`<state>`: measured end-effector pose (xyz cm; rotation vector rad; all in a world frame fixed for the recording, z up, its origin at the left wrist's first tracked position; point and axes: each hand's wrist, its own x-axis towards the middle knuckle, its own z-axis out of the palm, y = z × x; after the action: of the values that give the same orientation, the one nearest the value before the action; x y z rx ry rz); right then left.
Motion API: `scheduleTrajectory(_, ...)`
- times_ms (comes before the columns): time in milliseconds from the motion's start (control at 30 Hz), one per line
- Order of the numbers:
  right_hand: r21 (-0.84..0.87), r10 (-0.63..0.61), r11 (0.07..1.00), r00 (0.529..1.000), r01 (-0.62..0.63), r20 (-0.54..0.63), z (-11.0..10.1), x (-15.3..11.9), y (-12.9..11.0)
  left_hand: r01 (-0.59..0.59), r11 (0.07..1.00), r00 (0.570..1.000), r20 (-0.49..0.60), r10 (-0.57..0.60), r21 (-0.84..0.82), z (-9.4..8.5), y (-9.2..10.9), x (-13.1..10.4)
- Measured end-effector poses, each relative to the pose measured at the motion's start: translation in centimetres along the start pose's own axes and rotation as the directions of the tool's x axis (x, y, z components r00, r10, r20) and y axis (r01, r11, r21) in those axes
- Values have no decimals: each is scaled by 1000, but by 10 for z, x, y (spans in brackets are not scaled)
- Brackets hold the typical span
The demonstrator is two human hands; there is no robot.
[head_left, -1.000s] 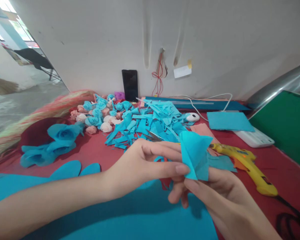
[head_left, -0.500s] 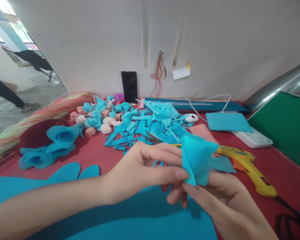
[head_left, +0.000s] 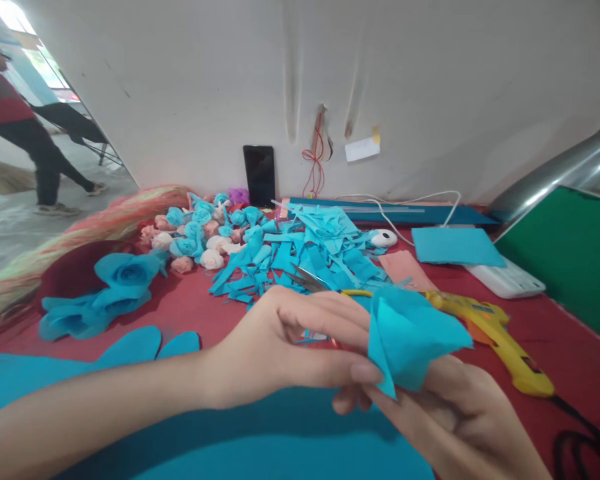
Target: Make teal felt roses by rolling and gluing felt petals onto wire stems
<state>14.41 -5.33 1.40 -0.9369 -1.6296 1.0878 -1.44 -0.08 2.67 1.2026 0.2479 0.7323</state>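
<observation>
A folded piece of blue paper point(head_left: 413, 340) is pinched between my two hands, in front of the scissors and glue gun. My left hand point(head_left: 310, 340) grips its lower left edge between thumb and fingers. From below right, my right hand point(head_left: 455, 407) holds the base, its fingers partly hidden behind the paper. A large blue sheet point(head_left: 280, 440) lies under my hands. The scissors point(head_left: 307, 280) rest by the blue scraps point(head_left: 325, 247), partly covered by my left hand. To the right lies a yellow glue gun point(head_left: 510, 347).
Small blue, pink and white flowers point(head_left: 195, 233) lie at the back left, larger blue flowers point(head_left: 125, 280) nearer. A phone point(head_left: 260, 177) leans on the wall. A green board point(head_left: 570, 260) stands right. A person point(head_left: 35, 140) walks at far left.
The blue paper has moved slightly right and down, and its loose corner now spreads farther right. My right hand has shifted a little downward. More of the person at far left is visible.
</observation>
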Motion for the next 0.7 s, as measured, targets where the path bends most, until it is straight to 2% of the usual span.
scheduleTrajectory(267, -1, 8, 1000, 999, -8, 34, -1, 0, 0, -14, 1000, 1000, 20, 13, 1, -2, -1, -1)
scheduleTrajectory(533, -81, -32, 996, 999, 32, -1, -2, 1, 0, 24, 1000, 1000, 14, -24, -5, -3, -3, -1)
scheduleTrajectory(700, -85, 6, 996, 1000, -7, -9, 0, 2, -2, 74, 990, 996, -52, -68, 116, -3, -3, -4)
